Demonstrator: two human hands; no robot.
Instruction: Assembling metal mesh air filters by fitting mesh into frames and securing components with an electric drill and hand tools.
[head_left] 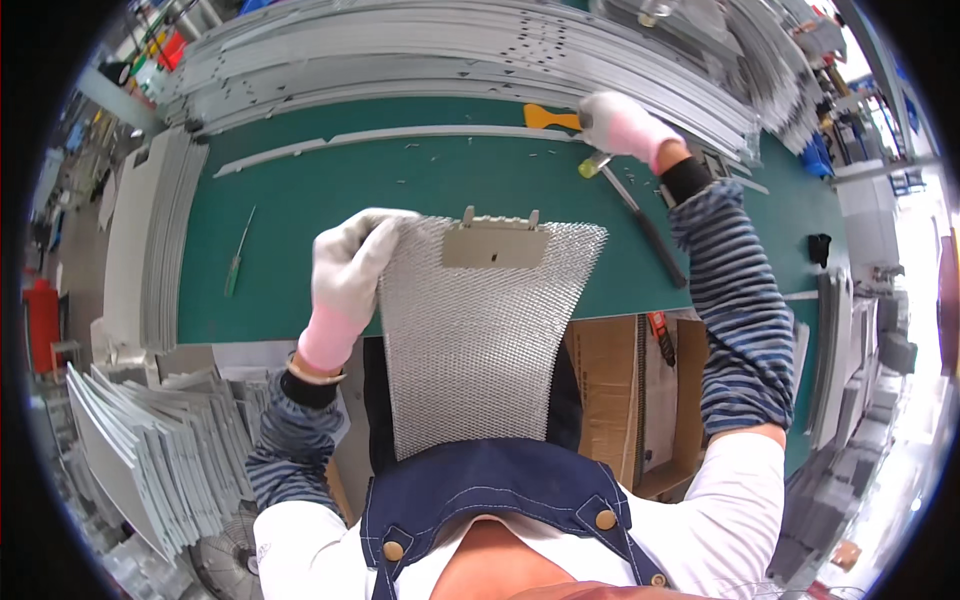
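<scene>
A silver metal mesh panel (475, 350) stands tilted in front of me, its lower end against my apron. My left hand (350, 265), in a white and pink glove, is closed on the panel's upper left corner. A beige plate (495, 245) with two upright prongs sits at the middle of the panel's top edge. Farther off to the right, my gloved right hand (622, 128) has its fingers curled at the narrow end of a yellow scraper (545, 117); its fingertips are partly hidden. Just below that hand lies a hammer (645, 228) with a dark handle and a yellowish head.
On the green tabletop (300, 240) lie a screwdriver (238, 255), a long pale strip (400, 132) and scattered small screws. Stacked metal profiles (400, 55) line the far edge. White panels (160, 240) stand at the left. An open cardboard box (605, 400) sits below the near edge.
</scene>
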